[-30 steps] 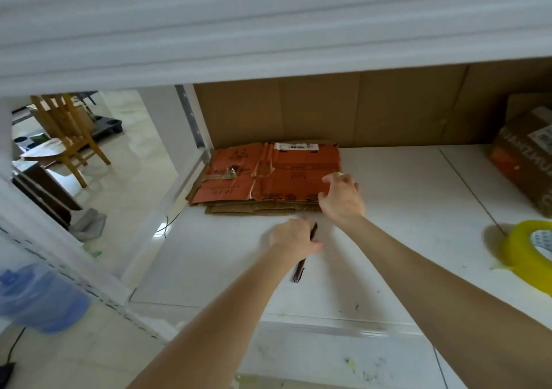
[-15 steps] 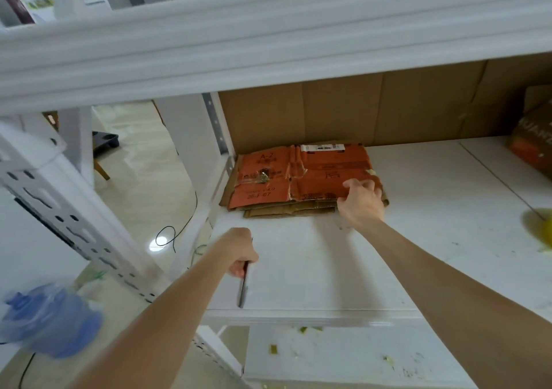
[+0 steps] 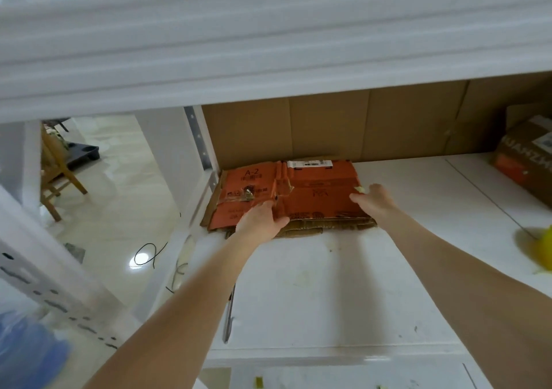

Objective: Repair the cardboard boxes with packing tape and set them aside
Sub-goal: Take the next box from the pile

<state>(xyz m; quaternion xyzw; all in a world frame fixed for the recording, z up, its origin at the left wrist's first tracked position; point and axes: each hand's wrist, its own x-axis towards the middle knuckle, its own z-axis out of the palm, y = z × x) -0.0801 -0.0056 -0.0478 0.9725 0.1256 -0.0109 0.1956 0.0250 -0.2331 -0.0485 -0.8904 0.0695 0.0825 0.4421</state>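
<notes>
Flattened orange box [image 3: 298,191], printed "A-2", white barcode label at its back edge, torn along the centre seam. It lies flat on plain brown flattened cardboard [image 3: 328,228] at the shelf's [image 3: 343,284] back left. 1 assembled orange-brown box [image 3: 528,161] far right, cropped. Yellow tape roll [image 3: 540,248] at right edge, blurred.

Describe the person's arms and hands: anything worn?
The left forearm and right forearm are bare to the frame edge, with no sleeves showing. The left hand and right hand are bare too: no gloves, and no watch, ring or wristband visible.
</notes>
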